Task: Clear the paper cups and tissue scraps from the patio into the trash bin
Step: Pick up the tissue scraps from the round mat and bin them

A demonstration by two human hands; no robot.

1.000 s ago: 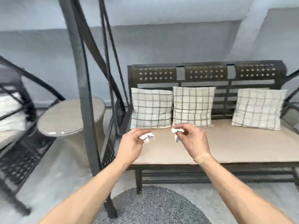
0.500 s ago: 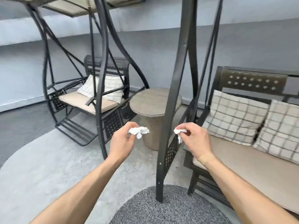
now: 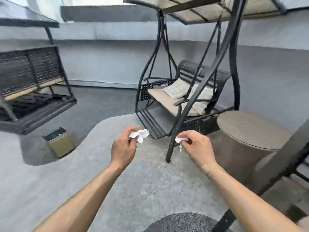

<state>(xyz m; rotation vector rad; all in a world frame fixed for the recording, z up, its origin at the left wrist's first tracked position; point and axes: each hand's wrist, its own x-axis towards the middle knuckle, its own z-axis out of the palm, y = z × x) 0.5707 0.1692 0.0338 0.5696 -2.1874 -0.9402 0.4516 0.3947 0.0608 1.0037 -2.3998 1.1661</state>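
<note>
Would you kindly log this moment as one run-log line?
left hand: tissue scrap | right hand: tissue scrap | trash bin: ahead-left

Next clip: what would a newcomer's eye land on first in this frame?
First, the two bare hands held out at centre, the left hand pinching a crumpled white tissue scrap and the right hand pinching a smaller scrap. Behind them stands a dark metal swing seat with checked cushions. An olive trash bin sits on the floor at left.
</note>
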